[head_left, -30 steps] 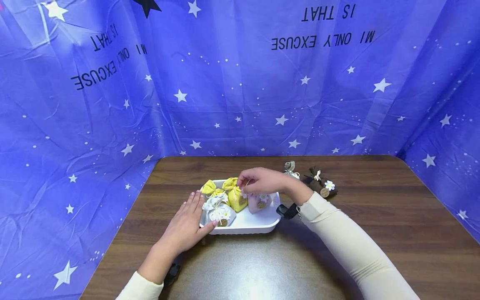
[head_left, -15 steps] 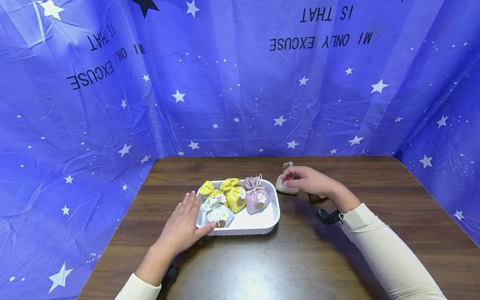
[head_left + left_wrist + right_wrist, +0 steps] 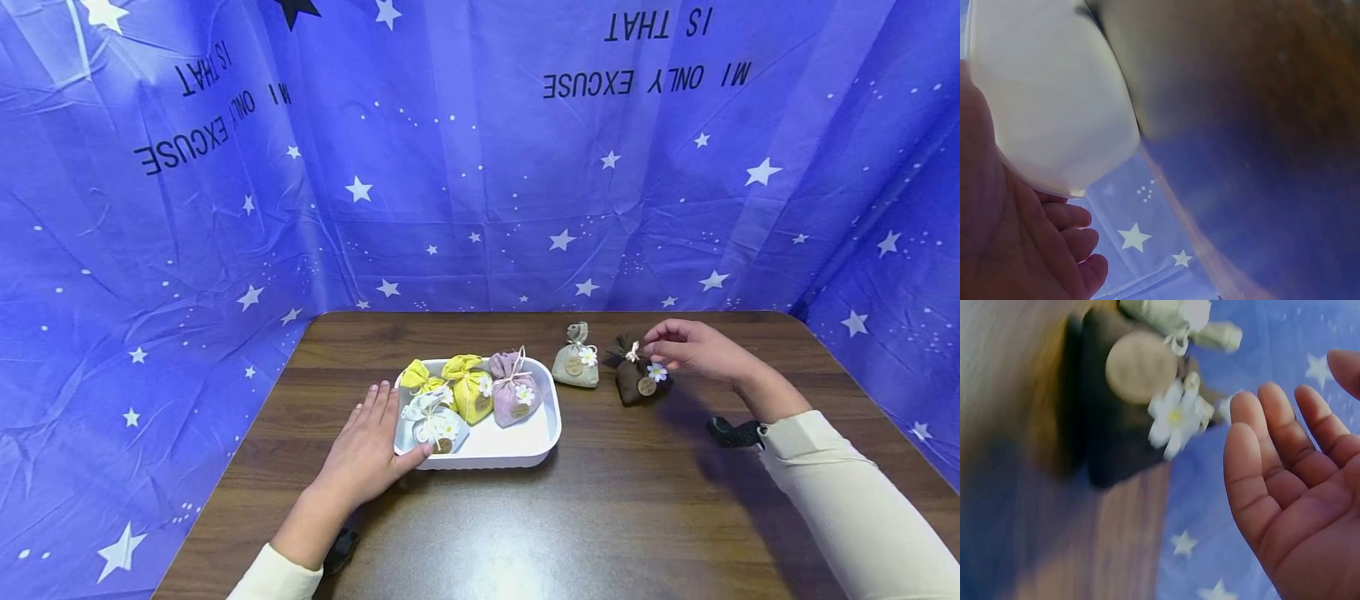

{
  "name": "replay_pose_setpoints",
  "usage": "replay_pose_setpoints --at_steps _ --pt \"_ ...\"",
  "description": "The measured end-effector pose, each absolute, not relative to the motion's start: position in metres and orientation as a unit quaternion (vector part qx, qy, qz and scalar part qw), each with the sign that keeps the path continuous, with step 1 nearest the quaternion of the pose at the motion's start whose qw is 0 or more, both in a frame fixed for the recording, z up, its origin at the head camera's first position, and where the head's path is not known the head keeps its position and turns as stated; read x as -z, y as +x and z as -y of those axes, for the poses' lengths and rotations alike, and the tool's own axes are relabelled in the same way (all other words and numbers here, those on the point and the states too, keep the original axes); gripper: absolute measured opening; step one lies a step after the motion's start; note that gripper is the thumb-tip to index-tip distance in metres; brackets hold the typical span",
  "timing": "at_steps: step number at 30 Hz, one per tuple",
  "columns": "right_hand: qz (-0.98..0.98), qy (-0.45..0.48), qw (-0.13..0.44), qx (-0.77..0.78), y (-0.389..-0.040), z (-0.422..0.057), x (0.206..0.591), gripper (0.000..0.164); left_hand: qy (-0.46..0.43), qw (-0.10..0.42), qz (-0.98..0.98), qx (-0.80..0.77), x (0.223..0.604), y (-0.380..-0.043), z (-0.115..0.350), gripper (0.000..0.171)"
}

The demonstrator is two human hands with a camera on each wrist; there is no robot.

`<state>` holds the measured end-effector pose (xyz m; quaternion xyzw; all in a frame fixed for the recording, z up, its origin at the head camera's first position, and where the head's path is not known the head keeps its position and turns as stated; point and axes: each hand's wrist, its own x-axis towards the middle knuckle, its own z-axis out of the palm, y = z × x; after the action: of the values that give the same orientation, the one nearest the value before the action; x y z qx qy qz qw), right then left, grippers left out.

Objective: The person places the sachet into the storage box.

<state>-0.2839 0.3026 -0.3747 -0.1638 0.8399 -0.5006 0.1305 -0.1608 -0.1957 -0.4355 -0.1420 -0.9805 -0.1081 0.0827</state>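
My left hand (image 3: 369,446) rests on the left end of a white plastic tray (image 3: 517,457), fingers stretched along its rim and thumb over the front edge. Inside the tray lie a white sachet (image 3: 433,423), two yellow sachets, the larger one (image 3: 472,396) in the middle, and a mauve sachet (image 3: 514,392) at the right. My right hand (image 3: 701,348) hovers just right of a dark brown sachet (image 3: 633,385) with a daisy and a round tag. In the right wrist view its fingers (image 3: 1244,465) are loosely bent and hold nothing, apart from the sachet.
A beige sachet (image 3: 573,365) with a daisy stands on the wooden table (image 3: 600,517), between the tray and the brown sachet. Blue star-printed cloth (image 3: 480,167) hangs behind the table and along both sides.
My right hand has moved right, from over the mauve sachet in the tray, past the beige sachet, to beside the brown one. My left hand has stayed on the tray.
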Motion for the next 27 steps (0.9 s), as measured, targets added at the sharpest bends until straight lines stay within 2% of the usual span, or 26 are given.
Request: replay_pose_setpoints --at_steps 5,10,18,27 --pt "-0.859 -0.135 0.115 0.481 -0.287 -0.322 0.384 0.033 -0.143 0.072 0.979 0.122 0.436 -0.161 0.197 0.101" --pt "-0.864 -0.114 0.125 0.475 -0.291 -0.33 0.396 0.038 -0.143 0.068 0.979 0.125 0.436 -0.16 0.197 0.101" --pt "-0.867 -0.112 0.138 0.465 -0.296 -0.329 0.411 0.046 -0.133 0.059 0.98 0.136 0.434 -0.159 0.196 0.101" --pt "-0.865 -0.108 0.148 0.466 -0.295 -0.322 0.414 0.045 -0.132 0.073 0.981 0.123 0.433 -0.159 0.195 0.101"
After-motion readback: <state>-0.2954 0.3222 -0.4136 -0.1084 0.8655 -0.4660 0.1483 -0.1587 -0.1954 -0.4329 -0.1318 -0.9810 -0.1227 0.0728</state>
